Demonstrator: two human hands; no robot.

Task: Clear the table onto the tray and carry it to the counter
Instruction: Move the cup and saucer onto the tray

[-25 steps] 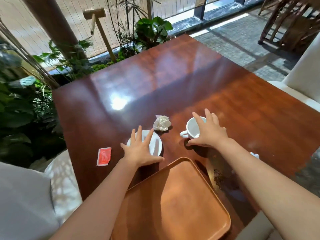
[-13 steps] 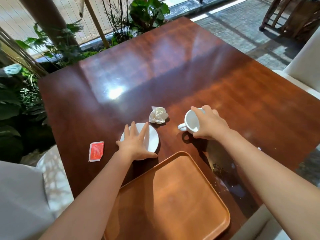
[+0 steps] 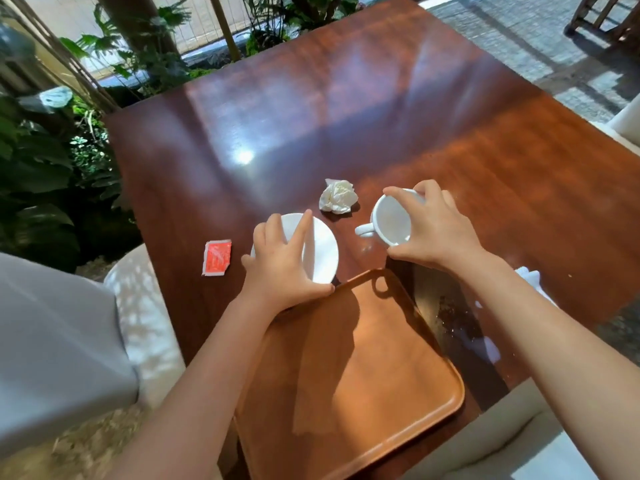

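Note:
A white saucer (image 3: 320, 249) lies on the dark wooden table (image 3: 346, 109), just beyond the far edge of an orange-brown tray (image 3: 363, 375). My left hand (image 3: 284, 268) grips the saucer's near left rim, thumb at the near edge. My right hand (image 3: 436, 226) holds a white cup (image 3: 391, 220) by its rim, tilted with its mouth toward me and its handle to the left, lifted just beyond the tray's far right corner. A crumpled white napkin (image 3: 337, 197) sits between and beyond both. A red sachet (image 3: 217, 257) lies left of the saucer.
White scraps (image 3: 528, 277) and dark crumbs (image 3: 453, 317) lie on the table right of the tray, under my right forearm. White chairs stand at the left (image 3: 62, 341) and near right. Plants border the table's far left side.
My right hand has closed on the cup, lifted and tilted it. My left hand has closed on the saucer's rim. The view has shifted closer.

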